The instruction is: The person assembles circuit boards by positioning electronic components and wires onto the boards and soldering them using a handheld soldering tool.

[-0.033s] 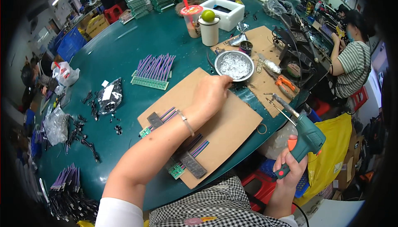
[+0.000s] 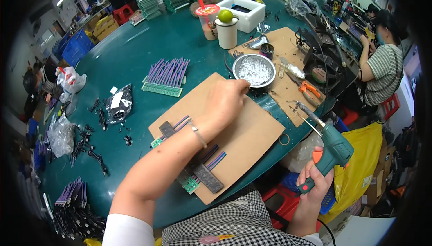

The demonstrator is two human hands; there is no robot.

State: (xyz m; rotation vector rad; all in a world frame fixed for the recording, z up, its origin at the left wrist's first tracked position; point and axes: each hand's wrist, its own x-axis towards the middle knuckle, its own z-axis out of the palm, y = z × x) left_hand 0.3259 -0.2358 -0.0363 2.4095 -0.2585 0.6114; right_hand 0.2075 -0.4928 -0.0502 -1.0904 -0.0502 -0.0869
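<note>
My left hand reaches across a sheet of cardboard, fingertips pinched together by the near rim of a metal bowl of crumpled silvery material. Whatever the pinch may hold is hidden. In my right hand is a green soldering gun with an orange trigger, held off the table's right edge with its tip pointing up and left. Under my left forearm, dark bars lie across purple-and-blue wires beside small green circuit boards; the forearm covers the middle part.
Wired circuit boards lie on the green table, left of the cardboard. Beyond the bowl stand a white canister, a drink cup and a foam box. Orange-handled pliers lie right. A co-worker sits far right.
My left hand has shifted very slightly left, away from the bowl. The right hand and soldering gun look unmoved.
</note>
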